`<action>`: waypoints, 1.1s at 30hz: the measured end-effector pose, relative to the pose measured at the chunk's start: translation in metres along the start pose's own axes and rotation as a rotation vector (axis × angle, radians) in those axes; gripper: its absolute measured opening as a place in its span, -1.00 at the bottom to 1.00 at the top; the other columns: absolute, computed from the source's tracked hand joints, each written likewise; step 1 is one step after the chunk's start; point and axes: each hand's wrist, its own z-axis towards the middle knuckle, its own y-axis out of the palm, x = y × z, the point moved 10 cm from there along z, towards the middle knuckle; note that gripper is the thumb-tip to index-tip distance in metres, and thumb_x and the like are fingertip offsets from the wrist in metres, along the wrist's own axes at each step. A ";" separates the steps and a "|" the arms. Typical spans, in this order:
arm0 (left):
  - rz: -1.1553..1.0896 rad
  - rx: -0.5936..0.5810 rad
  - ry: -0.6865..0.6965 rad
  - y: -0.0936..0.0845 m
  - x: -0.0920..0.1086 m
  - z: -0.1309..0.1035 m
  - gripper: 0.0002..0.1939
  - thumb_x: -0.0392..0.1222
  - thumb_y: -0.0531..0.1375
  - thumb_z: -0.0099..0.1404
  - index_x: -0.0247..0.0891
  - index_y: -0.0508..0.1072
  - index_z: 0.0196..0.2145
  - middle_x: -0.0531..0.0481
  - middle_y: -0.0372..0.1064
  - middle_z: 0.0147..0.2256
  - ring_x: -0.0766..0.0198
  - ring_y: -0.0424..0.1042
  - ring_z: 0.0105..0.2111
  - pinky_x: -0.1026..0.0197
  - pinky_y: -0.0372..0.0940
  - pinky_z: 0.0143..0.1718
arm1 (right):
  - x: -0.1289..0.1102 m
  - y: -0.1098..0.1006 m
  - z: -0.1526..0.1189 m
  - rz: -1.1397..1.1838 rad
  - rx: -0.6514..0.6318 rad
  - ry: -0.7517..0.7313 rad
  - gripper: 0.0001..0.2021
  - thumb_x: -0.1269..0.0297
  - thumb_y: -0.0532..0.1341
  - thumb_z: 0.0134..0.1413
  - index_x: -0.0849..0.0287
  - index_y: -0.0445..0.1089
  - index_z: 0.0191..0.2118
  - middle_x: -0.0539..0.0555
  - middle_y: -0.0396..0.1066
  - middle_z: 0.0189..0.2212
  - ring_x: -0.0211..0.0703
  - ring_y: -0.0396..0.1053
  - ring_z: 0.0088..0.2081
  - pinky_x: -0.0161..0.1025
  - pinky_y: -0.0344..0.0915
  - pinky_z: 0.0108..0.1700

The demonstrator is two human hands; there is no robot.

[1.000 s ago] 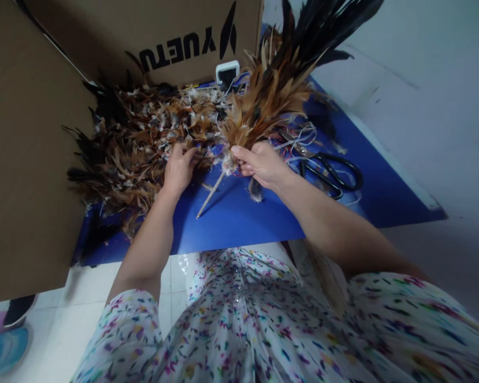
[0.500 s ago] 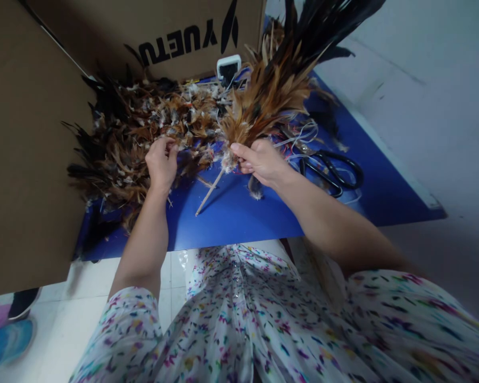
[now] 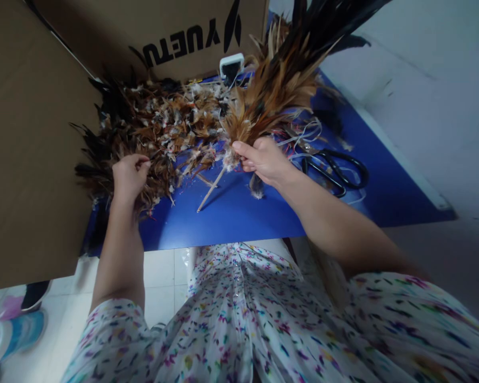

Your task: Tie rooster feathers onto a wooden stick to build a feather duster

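My right hand point(image 3: 265, 159) is closed round the base of a feather duster point(image 3: 275, 96), thumb on top. Brown feathers fan out from it toward the upper right and end in long black plumes. Its thin bare stick point(image 3: 211, 189) points down toward the near edge of the blue table. Over the left side of a heap of loose brown and black feathers point(image 3: 187, 114), my left hand point(image 3: 130, 175) has its fingertips pinched together. Whatever lies between those fingertips is too small to make out.
Black-handled scissors point(image 3: 337, 170) and tangled pale cord point(image 3: 309, 130) lie right of my right hand on the blue table point(image 3: 403, 194). Cardboard boxes point(image 3: 32, 159) wall the left and back. A white-framed object point(image 3: 231, 66) stands behind the feathers. A blue-and-white bucket point(image 3: 18, 335) is on the floor.
My left hand has moved left and a little toward me over the feather heap. My right hand keeps its hold on the duster, nearly still. The view has shifted slightly.
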 end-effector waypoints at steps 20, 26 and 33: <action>0.047 -0.060 -0.008 0.031 -0.001 0.033 -0.89 -0.31 0.24 0.18 -0.35 0.54 -0.30 -0.08 0.36 -0.32 0.13 0.34 -0.16 0.08 0.22 0.07 | -0.001 0.001 -0.002 -0.017 0.019 0.018 -0.58 0.20 0.34 0.14 0.18 0.13 -0.57 -0.17 -0.06 -0.70 -0.51 -0.13 -0.66 -0.49 -0.13 -0.65; -0.209 0.079 -0.192 -0.002 -0.027 0.036 -0.89 -0.38 0.32 0.11 -0.36 0.54 -0.34 0.11 0.29 -0.50 0.37 0.22 -0.44 0.26 0.17 -0.24 | -0.001 0.001 -0.003 -0.011 0.036 0.037 -0.59 0.29 0.32 0.16 0.19 0.12 -0.58 -0.18 -0.06 -0.71 -0.51 -0.12 -0.66 -0.48 -0.11 -0.65; -0.878 -0.045 -0.457 0.013 -0.023 0.021 -0.86 -0.48 0.19 0.19 -0.30 0.36 -0.43 0.07 0.44 -0.57 0.43 0.25 -0.63 0.33 0.10 -0.53 | 0.000 0.003 -0.003 -0.007 0.010 0.032 -0.59 0.31 0.28 0.21 0.20 0.11 -0.59 -0.18 -0.06 -0.71 -0.52 -0.14 -0.66 -0.50 -0.13 -0.66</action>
